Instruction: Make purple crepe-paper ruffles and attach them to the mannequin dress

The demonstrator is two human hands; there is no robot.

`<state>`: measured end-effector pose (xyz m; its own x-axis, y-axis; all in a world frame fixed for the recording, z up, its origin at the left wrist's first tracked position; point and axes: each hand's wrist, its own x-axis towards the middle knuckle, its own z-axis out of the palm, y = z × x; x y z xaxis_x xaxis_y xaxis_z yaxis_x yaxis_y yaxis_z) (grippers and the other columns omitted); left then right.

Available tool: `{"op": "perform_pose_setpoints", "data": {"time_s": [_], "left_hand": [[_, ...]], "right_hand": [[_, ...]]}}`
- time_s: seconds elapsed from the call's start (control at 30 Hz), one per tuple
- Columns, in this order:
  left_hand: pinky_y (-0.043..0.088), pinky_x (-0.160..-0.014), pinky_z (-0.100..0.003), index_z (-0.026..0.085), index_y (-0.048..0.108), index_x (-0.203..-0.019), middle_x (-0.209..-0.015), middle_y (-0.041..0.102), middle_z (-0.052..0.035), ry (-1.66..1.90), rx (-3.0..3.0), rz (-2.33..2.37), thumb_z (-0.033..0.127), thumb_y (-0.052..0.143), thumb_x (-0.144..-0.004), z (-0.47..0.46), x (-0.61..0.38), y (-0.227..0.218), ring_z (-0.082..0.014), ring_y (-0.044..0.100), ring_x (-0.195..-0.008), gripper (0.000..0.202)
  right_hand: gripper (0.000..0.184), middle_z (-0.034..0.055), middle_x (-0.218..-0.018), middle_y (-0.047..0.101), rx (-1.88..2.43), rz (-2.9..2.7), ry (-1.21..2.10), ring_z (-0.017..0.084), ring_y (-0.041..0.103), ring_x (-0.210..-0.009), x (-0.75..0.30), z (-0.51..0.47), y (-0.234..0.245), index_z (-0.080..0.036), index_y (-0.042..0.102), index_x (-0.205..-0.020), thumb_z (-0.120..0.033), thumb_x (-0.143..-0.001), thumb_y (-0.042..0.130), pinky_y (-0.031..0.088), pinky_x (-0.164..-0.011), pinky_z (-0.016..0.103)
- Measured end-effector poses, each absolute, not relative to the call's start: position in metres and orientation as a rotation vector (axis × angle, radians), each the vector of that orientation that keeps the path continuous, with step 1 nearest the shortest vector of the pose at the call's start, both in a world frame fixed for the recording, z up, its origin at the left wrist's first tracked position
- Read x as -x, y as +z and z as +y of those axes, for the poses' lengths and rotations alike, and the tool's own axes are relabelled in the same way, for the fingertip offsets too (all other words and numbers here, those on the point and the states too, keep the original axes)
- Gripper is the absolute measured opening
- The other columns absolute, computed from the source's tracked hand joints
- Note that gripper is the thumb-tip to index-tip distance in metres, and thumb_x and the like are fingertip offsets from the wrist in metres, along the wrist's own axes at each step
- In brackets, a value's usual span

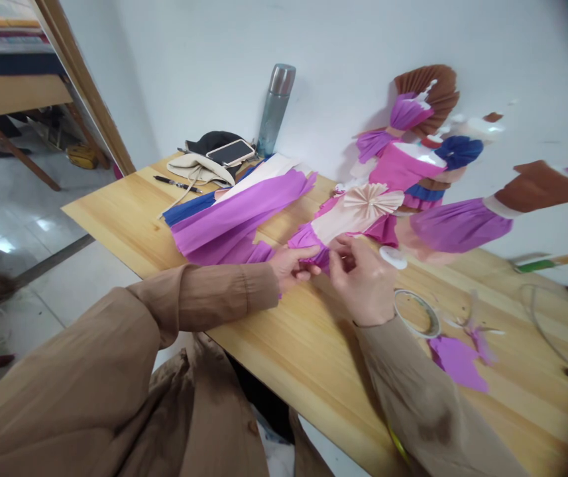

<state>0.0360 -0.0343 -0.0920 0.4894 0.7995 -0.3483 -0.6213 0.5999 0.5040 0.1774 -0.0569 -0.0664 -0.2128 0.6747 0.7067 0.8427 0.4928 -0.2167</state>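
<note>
A paper doll dress (363,211) of purple, pink and cream pleated crepe lies on the wooden table (284,344), with a cream pleated rosette on its front. My left hand (291,266) pinches the dress's lower purple edge. My right hand (363,281) is closed on the same purple edge just to the right, fingers curled. More finished paper dolls (423,132) in purple, pink, blue and brown lean against the white wall behind.
Sheets of purple, blue and cream crepe paper (234,215) lie at the left. A tape roll (415,313), purple scraps (457,361), a pen (177,183), a cap with a phone (231,152) and a bottle (274,109) are on the table. The table's near edge runs diagonally.
</note>
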Motion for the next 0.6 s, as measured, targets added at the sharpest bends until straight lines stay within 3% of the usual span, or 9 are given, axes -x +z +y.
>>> {"op": "perform_pose_setpoints", "data": {"time_s": [0.23, 0.37, 0.5, 0.6], "left_hand": [[0.033, -0.042, -0.015, 0.012, 0.066, -0.074, -0.059, 0.06, 0.0007, 0.939, -0.405, 0.58, 0.007, 0.06, -0.085, -0.034, -0.038, -0.093, -0.0042, 0.051, -0.046, 0.013], [0.03, -0.042, -0.016, 0.013, 0.063, -0.073, -0.057, 0.059, 0.0016, 0.971, -0.372, 0.641, 0.008, 0.065, -0.083, -0.035, -0.039, -0.092, -0.0049, 0.052, -0.046, 0.011], [0.024, -0.039, -0.017, 0.013, 0.062, -0.07, -0.054, 0.058, 0.0004, 0.957, -0.356, 0.678, 0.01, 0.062, -0.087, -0.034, -0.038, -0.088, -0.006, 0.052, -0.044, 0.017], [0.021, -0.037, -0.016, 0.012, 0.062, -0.069, -0.055, 0.06, -0.0012, 0.935, -0.376, 0.675, 0.011, 0.058, -0.091, -0.034, -0.037, -0.087, -0.0055, 0.052, -0.043, 0.022]], "right_hand": [[0.01, 0.0084, -0.081, 0.072, 1.177, -2.019, -0.381, 0.02, 0.066, -0.067, -0.179, -0.061, -0.064, -0.017, 0.066, -0.09, -0.014, -0.086, 0.057, 0.051, -0.061, 0.032], [0.012, 0.0128, -0.094, 0.071, 1.224, -1.999, -0.422, 0.023, 0.068, -0.077, -0.181, -0.063, -0.062, -0.017, 0.067, -0.094, -0.016, -0.087, 0.057, 0.053, -0.066, 0.034], [0.012, 0.0093, -0.083, 0.072, 1.35, -2.037, -0.431, 0.023, 0.067, -0.069, -0.188, -0.063, -0.062, -0.018, 0.068, -0.092, -0.018, -0.084, 0.059, 0.049, -0.059, 0.034], [0.01, 0.008, -0.079, 0.072, 1.345, -2.026, -0.261, 0.021, 0.067, -0.065, -0.197, -0.06, -0.064, -0.017, 0.068, -0.089, -0.019, -0.083, 0.06, 0.049, -0.058, 0.033]]}}
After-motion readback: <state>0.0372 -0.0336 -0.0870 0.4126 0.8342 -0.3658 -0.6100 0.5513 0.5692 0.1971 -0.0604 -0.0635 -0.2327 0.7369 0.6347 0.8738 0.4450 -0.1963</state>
